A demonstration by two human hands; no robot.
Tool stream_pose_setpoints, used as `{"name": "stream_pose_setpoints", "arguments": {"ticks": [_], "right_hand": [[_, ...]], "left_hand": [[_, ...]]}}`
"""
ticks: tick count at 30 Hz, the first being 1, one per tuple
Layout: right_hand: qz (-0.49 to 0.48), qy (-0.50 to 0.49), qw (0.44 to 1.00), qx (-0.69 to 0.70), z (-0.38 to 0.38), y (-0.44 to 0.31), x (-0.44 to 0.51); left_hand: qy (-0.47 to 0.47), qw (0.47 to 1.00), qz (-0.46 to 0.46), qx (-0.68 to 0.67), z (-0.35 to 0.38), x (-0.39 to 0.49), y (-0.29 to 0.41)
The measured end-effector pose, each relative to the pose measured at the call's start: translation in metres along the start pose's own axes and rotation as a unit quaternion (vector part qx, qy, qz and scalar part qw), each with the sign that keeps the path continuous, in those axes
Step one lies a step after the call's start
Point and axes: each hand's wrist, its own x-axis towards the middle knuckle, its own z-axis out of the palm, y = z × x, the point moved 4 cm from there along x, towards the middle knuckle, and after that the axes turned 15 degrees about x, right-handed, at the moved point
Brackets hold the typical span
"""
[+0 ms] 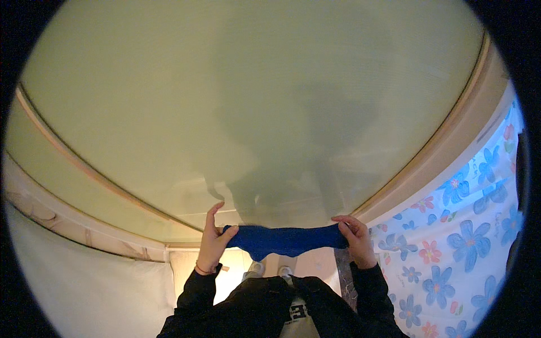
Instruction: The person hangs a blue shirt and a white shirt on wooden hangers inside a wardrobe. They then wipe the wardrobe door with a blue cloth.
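A dark blue cloth (291, 241) is stretched sideways between my hands, with its lower edge hanging in uneven folds. My left hand (214, 241) grips its left end, thumb on top and index finger raised away from the fabric. At the right end my right hand (357, 237) pinches the cloth between thumb and curled fingers. Just beyond the cloth stands a large greenish translucent panel (169, 105), which carries a dim shadow or reflection of a figure. Whether the cloth touches this panel I cannot tell.
Tan frame strips edge the panel at left (105, 181) and right (427, 139). A white curtain with blue and pink flowers (439, 264) hangs at right. Pale sheeting (88, 279) covers the lower left. White shoes (255, 268) stand on the light floor below, beside a dark strip (346, 279).
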Motion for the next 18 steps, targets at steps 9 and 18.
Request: {"name": "stream_pose_setpoints", "arguments": {"ticks": [9, 18], "right_hand": [[-0.106, -0.145, 0.969, -0.17, 0.055, -0.029, 0.005], [-0.456, -0.112, 0.823, -0.32, 0.134, -0.105, 0.003]], "left_hand": [[-0.05, 0.984, 0.077, 0.156, -0.034, -0.032, 0.013], [0.313, 0.786, 0.238, 0.476, -0.101, -0.064, 0.117]]}}
